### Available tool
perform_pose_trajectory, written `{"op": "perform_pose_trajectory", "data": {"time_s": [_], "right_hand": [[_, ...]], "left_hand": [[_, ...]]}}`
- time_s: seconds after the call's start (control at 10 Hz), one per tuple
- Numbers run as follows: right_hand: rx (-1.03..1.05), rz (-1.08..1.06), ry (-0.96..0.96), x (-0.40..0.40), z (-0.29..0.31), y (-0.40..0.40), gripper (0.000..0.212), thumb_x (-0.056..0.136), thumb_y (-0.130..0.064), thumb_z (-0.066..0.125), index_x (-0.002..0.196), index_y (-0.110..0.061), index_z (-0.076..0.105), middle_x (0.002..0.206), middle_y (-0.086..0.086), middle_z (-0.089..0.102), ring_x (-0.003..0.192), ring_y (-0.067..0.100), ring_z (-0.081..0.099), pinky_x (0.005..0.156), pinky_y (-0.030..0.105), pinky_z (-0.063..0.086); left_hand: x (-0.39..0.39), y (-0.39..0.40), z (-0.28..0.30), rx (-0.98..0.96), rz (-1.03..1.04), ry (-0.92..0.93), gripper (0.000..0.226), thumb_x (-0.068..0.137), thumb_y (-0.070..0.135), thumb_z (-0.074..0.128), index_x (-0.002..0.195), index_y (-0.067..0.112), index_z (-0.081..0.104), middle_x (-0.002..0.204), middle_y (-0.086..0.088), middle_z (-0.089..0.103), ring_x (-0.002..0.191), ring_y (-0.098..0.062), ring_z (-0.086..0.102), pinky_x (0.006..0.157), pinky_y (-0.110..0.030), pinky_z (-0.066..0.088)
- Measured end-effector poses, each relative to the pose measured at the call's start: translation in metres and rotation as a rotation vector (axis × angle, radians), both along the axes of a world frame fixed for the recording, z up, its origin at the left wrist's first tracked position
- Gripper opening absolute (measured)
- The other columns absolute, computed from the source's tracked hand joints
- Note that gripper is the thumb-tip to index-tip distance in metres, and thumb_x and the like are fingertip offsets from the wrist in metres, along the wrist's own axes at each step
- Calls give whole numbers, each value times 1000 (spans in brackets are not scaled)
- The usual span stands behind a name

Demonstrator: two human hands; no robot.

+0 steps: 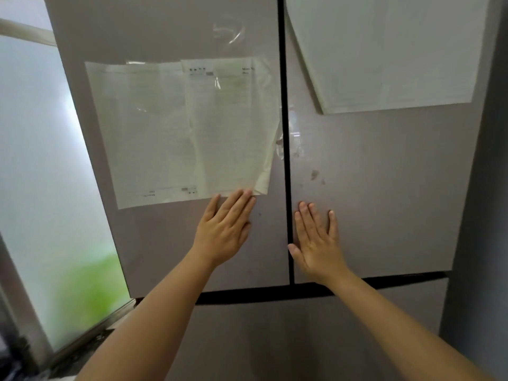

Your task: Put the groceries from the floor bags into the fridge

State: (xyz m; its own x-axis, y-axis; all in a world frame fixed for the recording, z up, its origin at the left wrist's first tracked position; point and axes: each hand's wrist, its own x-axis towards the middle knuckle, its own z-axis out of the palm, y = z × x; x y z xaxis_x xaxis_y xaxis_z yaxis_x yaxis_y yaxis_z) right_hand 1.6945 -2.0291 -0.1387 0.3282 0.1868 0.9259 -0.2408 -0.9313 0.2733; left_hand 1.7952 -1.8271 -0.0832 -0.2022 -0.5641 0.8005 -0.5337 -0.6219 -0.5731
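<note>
A tall pale mauve fridge fills the view, its two upper doors closed along a dark centre gap. My left hand (224,229) lies flat on the left door (165,243), fingers together, fingertips at the lower edge of taped papers. My right hand (316,240) lies flat on the right door (384,202), fingers slightly spread, thumb at the centre gap. Both hands hold nothing. No bags or groceries are in view.
Printed sheets (178,127) are taped to the left door and a large white sheet (384,50) to the right door. A lower drawer front (275,339) sits under a dark horizontal gap. A frosted window (41,160) stands to the left, a grey wall at the right.
</note>
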Motion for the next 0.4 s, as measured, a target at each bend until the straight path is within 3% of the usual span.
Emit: {"op": "perform_pose_trajectory", "data": {"time_s": [0.2, 0.3, 0.4], "right_hand": [[-28, -29, 27, -3, 2, -2, 65, 96, -47, 0, 146, -10, -18, 154, 3, -29, 144, 15, -23, 116, 41, -18], [5, 9, 69, -8, 1, 7, 66, 96, -48, 1, 148, -10, -11, 157, 4, -21, 145, 13, -21, 117, 39, -16], [158, 176, 13, -23, 19, 20, 60, 97, -42, 21, 132, 2, 42, 144, 18, 37, 139, 21, 22, 114, 46, 21]], "left_hand": [[5, -4, -16, -86, -49, -40, 60, 99, 30, 22, 151, 11, -2, 160, 1, -13, 149, -12, -8, 121, -34, -4], [1, -2, -23, -156, -48, -6, 61, 99, 31, 22, 151, 11, -3, 160, 1, -15, 148, -11, -9, 121, -34, -4], [2, -5, -24, -206, -49, 13, 60, 99, 32, 22, 151, 13, 1, 159, 1, -16, 148, -11, -10, 121, -34, -5]]}}
